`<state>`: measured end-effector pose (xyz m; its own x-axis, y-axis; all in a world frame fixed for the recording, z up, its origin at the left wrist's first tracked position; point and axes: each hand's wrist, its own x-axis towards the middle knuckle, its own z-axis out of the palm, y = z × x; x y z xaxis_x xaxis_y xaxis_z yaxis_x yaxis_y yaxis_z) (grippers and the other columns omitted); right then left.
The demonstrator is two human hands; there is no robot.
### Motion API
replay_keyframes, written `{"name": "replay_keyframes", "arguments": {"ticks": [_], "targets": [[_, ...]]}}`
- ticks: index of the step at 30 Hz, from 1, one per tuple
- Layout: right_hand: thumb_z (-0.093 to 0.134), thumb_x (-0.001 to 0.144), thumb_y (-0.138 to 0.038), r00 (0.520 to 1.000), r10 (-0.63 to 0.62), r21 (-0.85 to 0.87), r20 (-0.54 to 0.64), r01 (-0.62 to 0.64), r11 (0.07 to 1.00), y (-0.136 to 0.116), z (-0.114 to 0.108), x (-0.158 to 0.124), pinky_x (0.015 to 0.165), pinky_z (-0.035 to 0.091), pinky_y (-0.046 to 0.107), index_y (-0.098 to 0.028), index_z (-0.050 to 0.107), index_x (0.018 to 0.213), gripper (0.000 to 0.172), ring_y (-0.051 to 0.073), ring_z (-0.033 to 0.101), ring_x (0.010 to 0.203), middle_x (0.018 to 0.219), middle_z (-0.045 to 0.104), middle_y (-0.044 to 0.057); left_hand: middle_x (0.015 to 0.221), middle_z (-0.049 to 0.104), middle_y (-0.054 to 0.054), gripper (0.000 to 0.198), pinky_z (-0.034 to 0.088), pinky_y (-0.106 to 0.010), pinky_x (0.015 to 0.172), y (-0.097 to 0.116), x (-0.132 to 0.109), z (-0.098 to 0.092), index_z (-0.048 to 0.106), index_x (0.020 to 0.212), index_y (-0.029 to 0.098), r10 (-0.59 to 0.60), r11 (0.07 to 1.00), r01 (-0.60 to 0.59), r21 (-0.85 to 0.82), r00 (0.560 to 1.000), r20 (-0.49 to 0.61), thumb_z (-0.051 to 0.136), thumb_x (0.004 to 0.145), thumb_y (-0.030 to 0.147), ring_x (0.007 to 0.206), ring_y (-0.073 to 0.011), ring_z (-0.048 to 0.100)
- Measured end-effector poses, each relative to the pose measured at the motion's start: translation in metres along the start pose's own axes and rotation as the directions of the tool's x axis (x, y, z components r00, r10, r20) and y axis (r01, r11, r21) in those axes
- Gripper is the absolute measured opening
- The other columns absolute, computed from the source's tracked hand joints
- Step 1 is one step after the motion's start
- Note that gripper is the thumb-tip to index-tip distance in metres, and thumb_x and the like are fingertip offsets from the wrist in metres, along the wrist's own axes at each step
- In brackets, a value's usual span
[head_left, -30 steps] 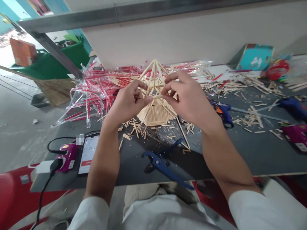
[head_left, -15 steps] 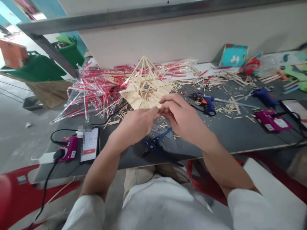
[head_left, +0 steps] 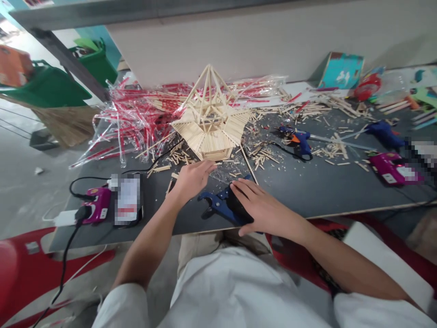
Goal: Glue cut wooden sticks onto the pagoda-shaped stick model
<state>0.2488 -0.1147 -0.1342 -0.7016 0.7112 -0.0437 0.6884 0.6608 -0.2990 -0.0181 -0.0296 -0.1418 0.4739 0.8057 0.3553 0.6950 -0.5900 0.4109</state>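
Observation:
My right hand [head_left: 264, 207] is over the handles of a blue hand cutter [head_left: 220, 205] at the table's front edge. Its fingers are spread and its thumb is apart; the palm hides part of the handles. My left hand [head_left: 193, 180] is low over the table, fingers stretched out, with nothing visible in it. Just beyond its fingertips stands a model built of thin wooden sticks [head_left: 215, 142], with a pointed open frame on top and slatted sloping panels around it. One long stick [head_left: 248, 164] lies slanted between the model and my right hand.
Clear plastic wrappers with red strips [head_left: 136, 118] heap up at the left. Cut stick pieces [head_left: 266, 157] litter the table. Two blue glue guns [head_left: 302, 142] [head_left: 384, 134] lie at the right. A phone [head_left: 128, 200] and purple power sockets [head_left: 97, 205] with cables sit at the left.
My hands, earlier together in front of the model, have parted. The right has come down to the cutter, the left back and lower. The long stick now lies beside the model.

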Motion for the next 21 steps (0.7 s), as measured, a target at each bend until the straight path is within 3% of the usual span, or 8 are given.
{"name": "replay_keyframes", "arguments": {"ticks": [3,8,13,17,21], "targets": [[0.092,0.069,-0.056,1.000,0.025,-0.037,0.009,-0.025,0.999,-0.003,-0.002,0.004,0.125,0.038,0.060,0.002,0.039,0.158,0.119,0.049,0.037,0.152,0.159,0.044,0.032,0.104,0.082,-0.006,0.025,0.053,-0.024,0.081,0.001,0.000,0.002,0.072,0.113,0.020,-0.007,1.000,0.007,0.002,1.000,-0.019,0.049,0.109,0.027,0.091,-0.0171,0.078],[0.072,0.088,-0.034,0.998,-0.046,-0.154,-0.047,0.039,0.987,-0.006,0.003,0.010,0.116,0.046,0.059,0.005,0.047,0.150,0.078,0.045,0.050,0.136,0.142,0.056,0.030,0.104,0.082,-0.005,0.023,0.053,-0.023,0.080,0.004,-0.001,0.000,0.072,0.114,0.022,0.004,1.000,-0.003,0.013,0.998,-0.056,0.051,0.108,0.028,0.092,-0.0161,0.078],[0.059,0.093,-0.030,0.996,-0.077,-0.256,-0.042,0.064,0.965,-0.008,0.006,0.014,0.105,0.052,0.057,0.009,0.050,0.146,0.066,0.043,0.057,0.120,0.132,0.060,0.031,0.104,0.081,-0.007,0.029,0.049,-0.021,0.069,0.004,0.000,-0.004,0.071,0.116,0.018,-0.012,0.999,0.019,0.042,0.985,-0.170,0.045,0.110,0.031,0.086,-0.0153,0.075],[0.056,0.097,-0.031,0.999,0.054,-0.150,0.001,-0.054,0.987,-0.010,-0.014,0.006,0.096,0.057,0.053,0.001,0.055,0.144,0.057,0.039,0.063,0.112,0.127,0.064,0.025,0.104,0.078,-0.009,0.035,0.043,-0.023,0.062,0.006,0.002,-0.005,0.064,0.125,0.017,-0.104,0.989,0.118,0.090,0.984,-0.142,0.035,0.112,0.032,0.082,-0.0165,0.073],[0.049,0.104,-0.037,0.968,0.245,0.151,0.045,-0.250,0.956,-0.001,-0.041,-0.011,0.099,0.056,0.045,-0.013,0.056,0.144,0.047,0.031,0.068,0.113,0.131,0.066,0.017,0.091,0.077,-0.005,0.032,0.040,-0.023,0.061,0.007,0.001,-0.006,0.061,0.124,0.017,-0.104,0.987,0.111,0.114,0.992,-0.066,0.036,0.111,0.031,0.074,-0.0160,0.071]]}}
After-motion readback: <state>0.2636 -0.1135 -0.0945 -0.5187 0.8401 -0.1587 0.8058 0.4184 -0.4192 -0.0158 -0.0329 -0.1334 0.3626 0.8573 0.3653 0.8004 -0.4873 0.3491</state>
